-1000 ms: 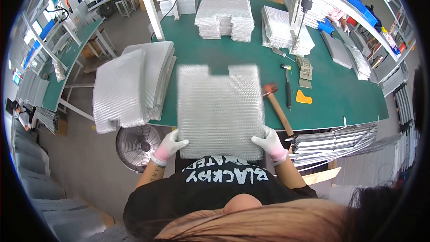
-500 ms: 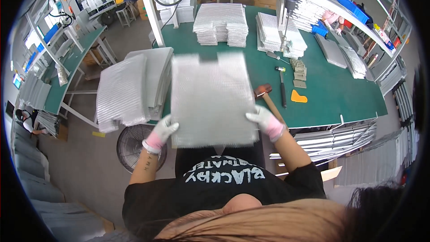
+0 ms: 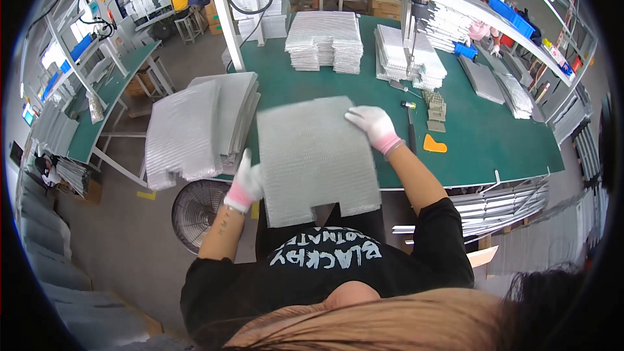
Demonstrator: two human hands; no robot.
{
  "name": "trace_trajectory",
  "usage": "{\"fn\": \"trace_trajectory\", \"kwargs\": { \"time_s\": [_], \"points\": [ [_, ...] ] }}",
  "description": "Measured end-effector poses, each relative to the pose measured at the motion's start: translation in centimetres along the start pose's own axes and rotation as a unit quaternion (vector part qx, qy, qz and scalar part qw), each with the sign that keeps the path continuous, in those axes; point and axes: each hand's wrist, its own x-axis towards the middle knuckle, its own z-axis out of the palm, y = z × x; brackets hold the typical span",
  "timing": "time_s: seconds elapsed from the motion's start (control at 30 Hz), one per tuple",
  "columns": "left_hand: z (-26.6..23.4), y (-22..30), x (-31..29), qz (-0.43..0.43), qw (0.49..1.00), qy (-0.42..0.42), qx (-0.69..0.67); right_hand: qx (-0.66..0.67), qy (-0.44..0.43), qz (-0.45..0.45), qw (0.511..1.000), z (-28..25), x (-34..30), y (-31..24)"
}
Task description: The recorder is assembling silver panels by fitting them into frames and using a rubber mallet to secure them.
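Note:
Between my gloved hands is a flat, silver-grey ribbed panel (image 3: 318, 162) with a rectangular notch in its near edge. My left hand (image 3: 246, 181) holds its left edge, thumb pointing up and the other fingers partly hidden behind it. My right hand (image 3: 372, 126) grips the far right corner, fingers laid over the top. The panel is held over the near edge of the green table (image 3: 481, 149), partly above my lap. To its left, a stack of similar panels (image 3: 185, 133) lies on the table corner, some overhanging the edge.
Farther back stand a notched panel stack (image 3: 324, 39) and another stack (image 3: 393, 55) beside an upright tool. To the right lie a small hammer (image 3: 410, 123), metal blocks (image 3: 436, 112) and an orange-yellow piece (image 3: 434, 143). A floor fan (image 3: 198, 216) stands at lower left.
The panel has been turned so its notch, at the far edge before, now faces me. My right hand moved up to the far corner; the wooden-handled hammer is now hidden.

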Motion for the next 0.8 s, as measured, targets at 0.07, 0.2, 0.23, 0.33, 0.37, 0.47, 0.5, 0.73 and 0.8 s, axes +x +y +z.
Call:
{"fn": "trace_trajectory", "kwargs": {
  "time_s": [0.07,0.2,0.23,0.33,0.37,0.47,0.5,0.73,0.8],
  "points": [
    [-1.1,-2.1,-1.6,0.017,0.996,0.036,-0.074,-0.021,-0.088,0.059,0.994,0.9,-1.6,-1.4],
    [-4.2,-6.3,-3.2,0.128,0.945,0.134,0.268,-0.065,-0.079,0.203,0.974,0.5,-3.6,-4.1],
    [-4.2,-6.7,-3.2,0.153,0.934,0.139,0.293,-0.022,-0.033,0.238,0.970,-0.3,-4.9,-4.1],
    [-5.6,-8.5,-5.8,0.222,0.782,0.228,0.536,0.057,0.110,0.341,0.932,-3.9,-6.1,-8.3],
    [-5.5,-9.0,-6.0,0.209,0.860,0.256,0.390,0.133,0.079,0.423,0.893,-5.2,-7.3,-10.0],
    [-4.4,-8.6,-6.7,0.126,0.900,0.329,0.257,0.234,-0.261,0.526,0.775,-7.6,-10.9,-12.9],
    [-5.5,-8.5,-6.6,0.072,0.895,0.293,0.328,0.317,-0.270,0.538,0.733,-5.9,-13.5,-13.7],
    [-1.8,-7.5,-5.6,0.064,0.827,0.213,0.516,0.513,-0.029,0.526,0.678,-3.7,-13.0,-16.8],
    [-0.8,-7.1,-6.8,0.107,0.840,0.179,0.501,0.580,0.026,0.468,0.666,-5.4,-11.9,-16.7]
  ]
}}
